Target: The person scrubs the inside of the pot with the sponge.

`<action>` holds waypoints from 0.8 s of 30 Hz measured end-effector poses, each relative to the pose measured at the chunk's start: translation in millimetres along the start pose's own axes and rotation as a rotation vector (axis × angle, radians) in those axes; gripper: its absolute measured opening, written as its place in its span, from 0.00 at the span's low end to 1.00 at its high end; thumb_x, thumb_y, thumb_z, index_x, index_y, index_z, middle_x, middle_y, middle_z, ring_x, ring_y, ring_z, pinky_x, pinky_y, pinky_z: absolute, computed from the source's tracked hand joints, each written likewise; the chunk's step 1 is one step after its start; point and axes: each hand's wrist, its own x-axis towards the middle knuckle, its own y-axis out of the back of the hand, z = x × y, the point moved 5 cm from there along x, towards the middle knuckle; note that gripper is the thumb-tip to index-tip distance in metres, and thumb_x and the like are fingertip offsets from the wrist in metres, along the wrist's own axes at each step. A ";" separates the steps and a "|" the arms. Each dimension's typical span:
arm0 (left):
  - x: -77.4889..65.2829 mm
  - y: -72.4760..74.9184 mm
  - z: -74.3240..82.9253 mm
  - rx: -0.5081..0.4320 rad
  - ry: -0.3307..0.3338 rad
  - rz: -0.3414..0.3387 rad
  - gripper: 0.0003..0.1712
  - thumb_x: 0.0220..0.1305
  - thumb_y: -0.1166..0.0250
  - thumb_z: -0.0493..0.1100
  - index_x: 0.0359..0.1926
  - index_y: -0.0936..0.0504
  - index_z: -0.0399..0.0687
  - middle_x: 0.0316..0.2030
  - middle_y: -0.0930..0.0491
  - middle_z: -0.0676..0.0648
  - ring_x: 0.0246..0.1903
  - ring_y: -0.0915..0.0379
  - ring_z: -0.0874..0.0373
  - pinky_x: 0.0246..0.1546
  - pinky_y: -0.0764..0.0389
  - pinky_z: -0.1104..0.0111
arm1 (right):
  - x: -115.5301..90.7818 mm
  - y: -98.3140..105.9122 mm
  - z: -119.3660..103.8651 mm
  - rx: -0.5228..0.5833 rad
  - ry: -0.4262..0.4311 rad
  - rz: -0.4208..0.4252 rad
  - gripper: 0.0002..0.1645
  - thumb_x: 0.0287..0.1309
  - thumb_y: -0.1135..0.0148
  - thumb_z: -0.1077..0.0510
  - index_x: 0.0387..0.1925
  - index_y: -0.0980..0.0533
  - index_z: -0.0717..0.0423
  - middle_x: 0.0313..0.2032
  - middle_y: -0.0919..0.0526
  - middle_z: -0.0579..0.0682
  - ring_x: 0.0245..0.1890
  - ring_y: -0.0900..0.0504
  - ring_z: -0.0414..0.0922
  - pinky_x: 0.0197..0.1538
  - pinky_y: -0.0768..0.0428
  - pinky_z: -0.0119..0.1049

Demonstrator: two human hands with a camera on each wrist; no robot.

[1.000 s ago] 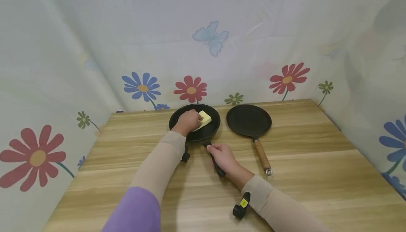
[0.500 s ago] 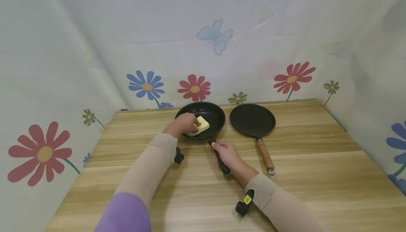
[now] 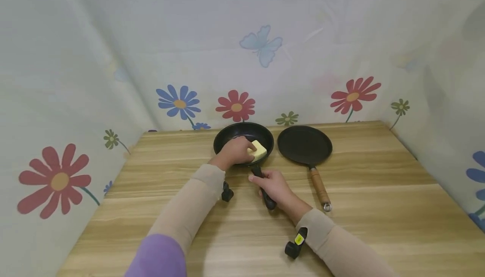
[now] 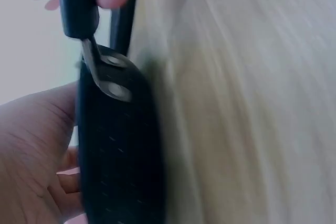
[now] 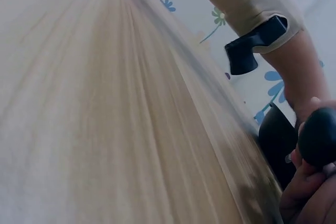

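Note:
In the head view, my left hand point(image 3: 235, 150) reaches into a black frying pan point(image 3: 244, 128) and holds a pale yellow sponge point(image 3: 259, 150) against its inside, near the right front wall. Fingertips cover the sponge's left part. My right hand point(image 3: 278, 187) grips the pan's black handle point(image 3: 270, 202), thumb along the top. The left wrist view has the pan's dark outer side point(image 4: 121, 145) with two rivets at the handle, and my left palm point(image 4: 31, 156) behind it; the sponge is hidden there. From the right wrist, the rounded handle end point(image 5: 318, 137) shows within my fingers.
To the right of the frying pan lies a flat black crepe pan point(image 3: 305, 144) with a wooden handle point(image 3: 319, 186) pointing forward. Both pans sit near the back edge of the wood-grain table point(image 3: 379, 201). A flower-patterned curtain point(image 3: 189, 37) hangs behind.
My left hand swept the sponge leftward and nearer in the pan, then rightward to the right front wall. My right hand stays on the handle. The head view has shifted slightly.

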 end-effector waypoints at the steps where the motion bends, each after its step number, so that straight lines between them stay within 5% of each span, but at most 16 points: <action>1: -1.0 3.6 0.6 -0.013 0.006 0.023 0.20 0.61 0.29 0.51 0.53 0.11 0.54 0.50 0.15 0.51 0.54 0.22 0.53 0.60 0.25 0.61 | -0.9 -0.6 -1.0 0.002 0.007 -0.007 0.16 0.65 0.35 0.56 0.36 0.20 0.69 0.12 0.29 0.47 0.13 0.29 0.40 0.20 0.32 0.31; 7: -9.8 44.8 2.3 -0.103 0.041 0.180 0.23 0.60 0.30 0.52 0.56 0.13 0.54 0.44 0.17 0.46 0.40 0.26 0.52 0.46 0.22 0.60 | -3.9 3.1 -8.9 0.004 0.003 0.024 0.14 0.61 0.37 0.61 0.39 0.19 0.71 0.14 0.26 0.52 0.14 0.28 0.41 0.22 0.31 0.32; 13: -25.1 82.7 -5.0 -0.140 0.110 0.258 0.26 0.59 0.30 0.52 0.58 0.14 0.52 0.49 0.19 0.42 0.43 0.24 0.48 0.46 0.21 0.56 | 0.3 18.2 -22.0 -0.036 0.041 0.055 0.15 0.62 0.38 0.60 0.41 0.20 0.73 0.14 0.25 0.50 0.15 0.27 0.41 0.24 0.30 0.32; 18: -41.7 99.7 -20.4 -0.118 0.151 0.292 0.26 0.59 0.31 0.53 0.58 0.15 0.52 0.57 0.21 0.41 0.53 0.24 0.44 0.50 0.22 0.52 | -1.5 39.2 -38.2 -0.008 0.076 0.083 0.13 0.61 0.36 0.61 0.36 0.20 0.71 0.14 0.24 0.50 0.15 0.24 0.42 0.21 0.28 0.32; 24: -72.6 106.9 -50.1 -0.157 0.260 0.323 0.28 0.60 0.33 0.54 0.60 0.16 0.51 0.49 0.23 0.41 0.40 0.26 0.46 0.40 0.23 0.54 | -5.9 74.9 -46.1 -0.042 0.075 0.116 0.13 0.63 0.36 0.59 0.34 0.20 0.69 0.14 0.25 0.47 0.18 0.24 0.42 0.23 0.29 0.32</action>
